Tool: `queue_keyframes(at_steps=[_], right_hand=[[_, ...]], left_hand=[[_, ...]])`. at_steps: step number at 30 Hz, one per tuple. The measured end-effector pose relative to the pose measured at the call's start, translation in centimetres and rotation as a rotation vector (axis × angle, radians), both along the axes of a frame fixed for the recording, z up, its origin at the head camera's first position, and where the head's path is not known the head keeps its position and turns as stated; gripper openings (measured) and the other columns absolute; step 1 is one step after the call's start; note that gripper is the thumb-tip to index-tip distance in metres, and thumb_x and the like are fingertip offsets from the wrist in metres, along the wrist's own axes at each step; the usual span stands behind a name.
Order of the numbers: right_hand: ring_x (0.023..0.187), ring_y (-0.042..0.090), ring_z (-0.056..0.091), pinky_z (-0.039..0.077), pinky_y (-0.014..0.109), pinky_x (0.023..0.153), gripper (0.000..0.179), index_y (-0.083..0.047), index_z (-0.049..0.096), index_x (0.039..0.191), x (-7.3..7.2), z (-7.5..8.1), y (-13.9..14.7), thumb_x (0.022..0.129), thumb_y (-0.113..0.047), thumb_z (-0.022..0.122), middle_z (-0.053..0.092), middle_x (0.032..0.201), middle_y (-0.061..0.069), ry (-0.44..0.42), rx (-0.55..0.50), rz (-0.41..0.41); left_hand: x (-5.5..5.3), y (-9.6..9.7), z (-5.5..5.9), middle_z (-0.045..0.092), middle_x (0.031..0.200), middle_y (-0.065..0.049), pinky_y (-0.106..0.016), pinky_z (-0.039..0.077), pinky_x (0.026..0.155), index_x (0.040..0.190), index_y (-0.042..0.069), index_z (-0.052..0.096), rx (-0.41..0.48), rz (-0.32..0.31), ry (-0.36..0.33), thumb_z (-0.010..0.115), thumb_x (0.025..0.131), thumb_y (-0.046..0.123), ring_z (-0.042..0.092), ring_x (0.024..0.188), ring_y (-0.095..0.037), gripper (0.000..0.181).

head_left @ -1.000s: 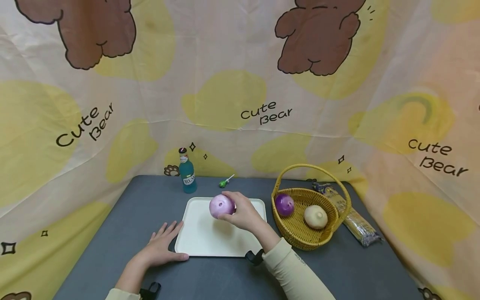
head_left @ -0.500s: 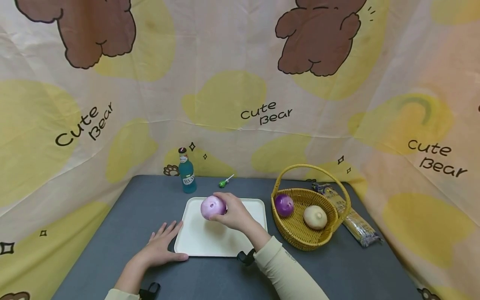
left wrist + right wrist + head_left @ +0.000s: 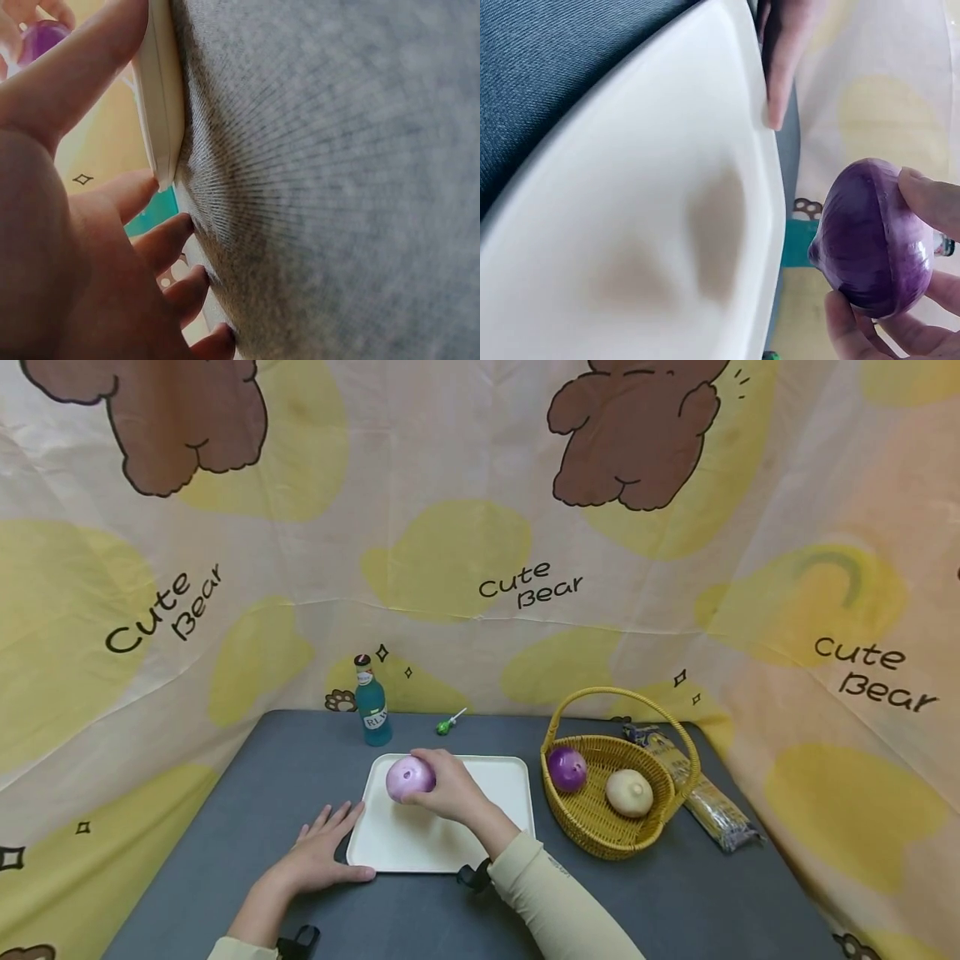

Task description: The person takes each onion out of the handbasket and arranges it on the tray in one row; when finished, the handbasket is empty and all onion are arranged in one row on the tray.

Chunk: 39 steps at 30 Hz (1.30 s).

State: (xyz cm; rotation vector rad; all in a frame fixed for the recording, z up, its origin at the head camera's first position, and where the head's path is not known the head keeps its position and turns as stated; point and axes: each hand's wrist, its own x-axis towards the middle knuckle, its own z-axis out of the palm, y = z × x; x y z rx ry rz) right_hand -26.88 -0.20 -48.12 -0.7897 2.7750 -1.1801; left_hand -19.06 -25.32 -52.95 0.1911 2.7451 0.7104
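Observation:
My right hand [image 3: 448,789] grips a purple onion [image 3: 409,779] between thumb and fingers, over the left half of a white rectangular tray [image 3: 480,777]. In the right wrist view the onion [image 3: 874,240] hangs above the tray [image 3: 630,187], its pointed tip toward the tray and its shadow on the white surface. My left hand [image 3: 318,852] lies with fingers spread at the tray's left front corner, thumb along the front edge. In the left wrist view the thumb and index finger of the left hand [image 3: 90,217] touch the tray's rim [image 3: 161,97].
A yellow wicker basket [image 3: 600,839] with a tall handle stands right of the tray, holding another purple onion [image 3: 567,769] and a pale round vegetable [image 3: 629,793]. Behind it lies a long clear packet [image 3: 705,793]. A blue bottle [image 3: 372,706] and a green lollipop [image 3: 446,725] are at the back.
My right hand has carried the onion leftward over the tray and slightly lower. The left hand stays at the tray's corner.

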Motion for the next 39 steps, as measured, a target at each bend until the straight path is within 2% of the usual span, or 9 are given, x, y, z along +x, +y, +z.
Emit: queue_keyframes(at_steps=[7, 14, 24, 31, 39], right_hand=[[0.122, 0.022, 0.058, 0.053, 0.038, 0.1, 0.069, -0.015, 0.057, 0.141, -0.3, -0.8, -1.5, 0.081, -0.032, 0.086, 0.062, 0.134, 0.006, -0.029, 0.016, -0.012], [0.126, 0.02, 0.054, 0.051, 0.034, 0.102, 0.07, -0.017, 0.057, 0.142, -0.5, -2.1, -3.1, 0.08, -0.028, 0.087, 0.06, 0.139, 0.004, -0.018, 0.039, -0.012], [0.12, 0.017, 0.053, 0.052, 0.032, 0.098, 0.072, -0.023, 0.057, 0.141, -0.3, -3.6, -4.2, 0.077, -0.028, 0.09, 0.059, 0.137, 0.002, -0.027, 0.09, 0.002], [0.124, 0.017, 0.055, 0.051, 0.037, 0.101, 0.085, -0.029, 0.044, 0.151, 0.0, -3.7, -4.2, 0.078, -0.023, 0.089, 0.054, 0.143, 0.004, -0.086, 0.099, 0.029], [0.134, 0.02, 0.049, 0.048, 0.039, 0.107, 0.094, -0.033, 0.038, 0.155, 0.4, -3.7, -3.9, 0.077, -0.025, 0.09, 0.048, 0.152, 0.002, -0.07, 0.113, 0.039]], left_hand=[[0.0, -0.2, 0.3, 0.021, 0.163, -0.029, -0.08, 0.005, 0.111, 0.161, 0.013, 0.025, -0.001, 0.006, -0.012, 0.079, 0.073, 0.066, 0.007, 0.148, -0.06, 0.116], [0.0, -0.4, 0.3, 0.017, 0.165, -0.029, -0.08, 0.002, 0.111, 0.162, 0.013, 0.023, 0.025, 0.002, -0.031, 0.077, 0.072, 0.071, 0.002, 0.149, -0.058, 0.12], [0.1, -0.4, 0.2, 0.021, 0.163, -0.03, -0.081, 0.005, 0.11, 0.16, 0.01, 0.027, 0.031, -0.007, 0.008, 0.079, 0.073, 0.066, 0.006, 0.148, -0.06, 0.116], [0.0, -0.2, 0.1, 0.02, 0.164, -0.029, -0.081, 0.004, 0.11, 0.16, 0.01, 0.026, 0.031, -0.001, 0.006, 0.079, 0.073, 0.066, 0.005, 0.148, -0.059, 0.117], [0.0, 0.0, 0.1, 0.02, 0.164, -0.03, -0.081, 0.004, 0.11, 0.161, 0.013, 0.025, 0.024, -0.014, -0.001, 0.079, 0.075, 0.064, 0.004, 0.148, -0.06, 0.115]])
